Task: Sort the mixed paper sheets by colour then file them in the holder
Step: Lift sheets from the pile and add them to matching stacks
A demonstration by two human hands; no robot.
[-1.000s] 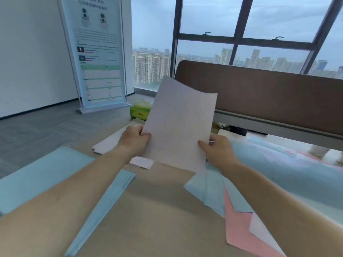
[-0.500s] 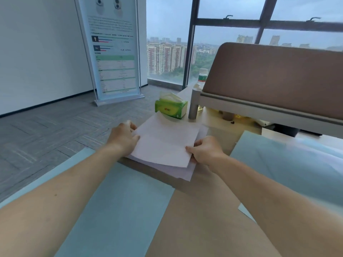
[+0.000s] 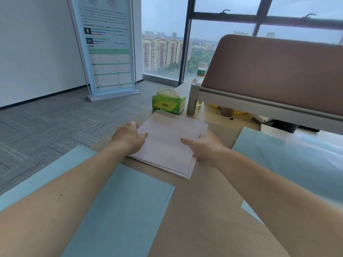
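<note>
Down it goes! The pale pink sheet held up a second ago now lies atop the small pink paper stack (image 3: 168,145) at the desk's far middle. Left hand (image 3: 130,137) and right hand (image 3: 203,145) press loosely open on its side edges, squaring it. Pinks growing; blue paper sheets (image 3: 120,206) near left await, filing not begun.

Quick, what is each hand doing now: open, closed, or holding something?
Left hand: open, fingers resting on the left edge of the pale paper stack.
Right hand: open, pressing the stack's right edge; no sheet is lifted.
</note>
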